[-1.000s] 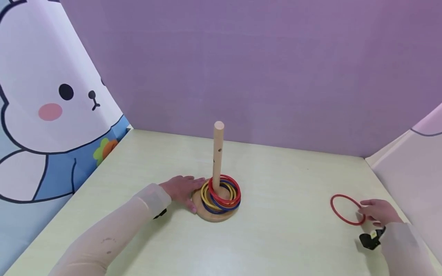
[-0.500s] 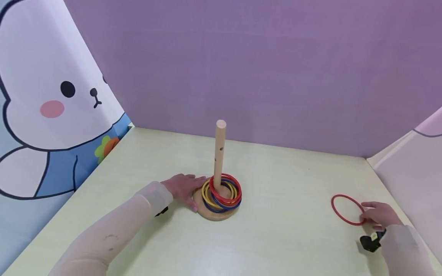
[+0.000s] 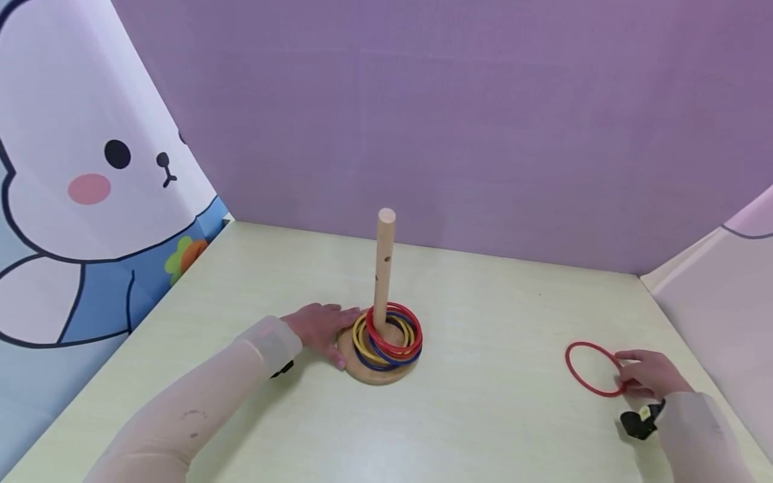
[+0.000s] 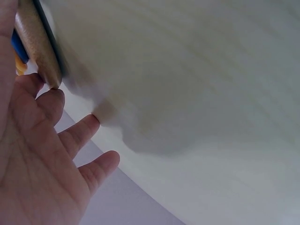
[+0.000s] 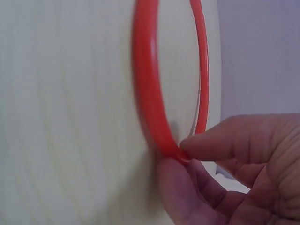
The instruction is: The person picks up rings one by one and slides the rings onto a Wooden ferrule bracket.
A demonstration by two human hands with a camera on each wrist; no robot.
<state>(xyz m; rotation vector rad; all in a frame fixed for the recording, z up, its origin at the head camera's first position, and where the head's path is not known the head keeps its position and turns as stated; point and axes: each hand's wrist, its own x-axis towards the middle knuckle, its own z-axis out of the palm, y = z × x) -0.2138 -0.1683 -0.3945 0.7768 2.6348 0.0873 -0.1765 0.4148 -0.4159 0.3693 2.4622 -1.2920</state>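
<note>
A round wooden base (image 3: pixel 378 378) with an upright peg (image 3: pixel 384 268) stands on the table. Several red, yellow and blue rings (image 3: pixel 418 332) lie tilted around the foot of the peg. My left hand (image 3: pixel 318 330) rests against the base's left edge, its fingers spread along the rim; in the left wrist view, fingertips touch the wood (image 4: pixel 40 44). Far to the right, my right hand (image 3: pixel 651 374) pinches a single red ring (image 3: pixel 568 359) between thumb and fingers. The right wrist view has that ring standing off the surface at a slant, gripped at its near end.
A pale table (image 3: pixel 483 416) carries everything. Behind it rises a purple backdrop (image 3: pixel 459 134). A panel with a cartoon animal (image 3: pixel 66 121) borders the left side, and a white panel (image 3: pixel 725 302) closes the right side, near my right arm.
My right hand has shifted slightly left, taking the red ring along, and its thumb and fingers have closed on the ring's edge. The left hand and the base stay where they were.
</note>
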